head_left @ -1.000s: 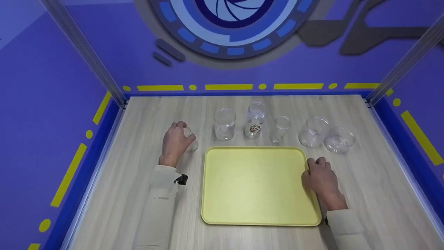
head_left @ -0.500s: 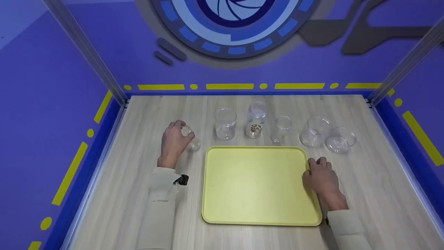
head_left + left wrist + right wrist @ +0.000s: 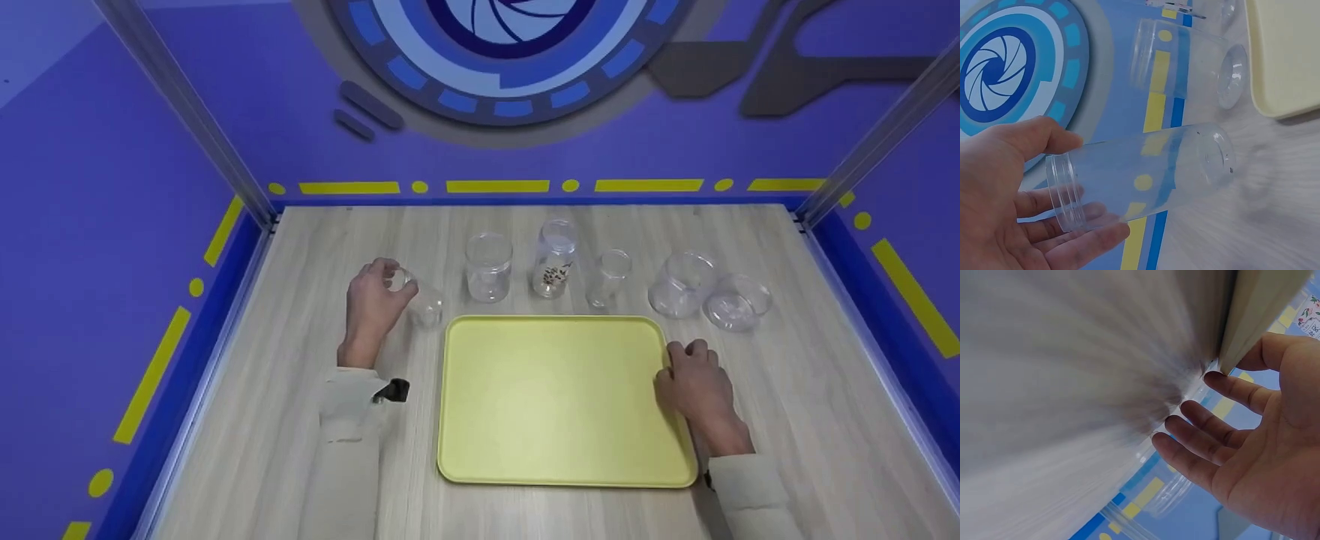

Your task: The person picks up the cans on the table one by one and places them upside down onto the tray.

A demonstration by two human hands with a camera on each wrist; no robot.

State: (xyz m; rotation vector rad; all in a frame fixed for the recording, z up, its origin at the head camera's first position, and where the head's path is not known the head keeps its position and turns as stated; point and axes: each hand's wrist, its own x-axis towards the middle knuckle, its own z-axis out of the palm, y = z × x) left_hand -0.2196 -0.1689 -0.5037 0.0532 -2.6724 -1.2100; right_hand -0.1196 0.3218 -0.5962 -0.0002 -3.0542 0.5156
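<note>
On the left, my left hand holds a clear plastic jar by its threaded mouth. The left wrist view shows the thumb on one side of the neck and the fingers round the other, the jar tilted with its base toward the table. My right hand is at the right rim of a yellow tray. Its thumb lies over the rim and its other fingers are outside. From the right wrist view, the index fingertip of this hand meets the tray's edge, the other fingertips spread along the tabletop.
Behind the tray stand several clear vessels: a wide jar, a tall jar with a printed label, a slim one, and two round ones at the right. Blue walls enclose the wooden table.
The jar in my left hand has tilted further, its base swinging right toward the wide jar, while the hand shifted slightly left. My right hand stays at the tray rim.
</note>
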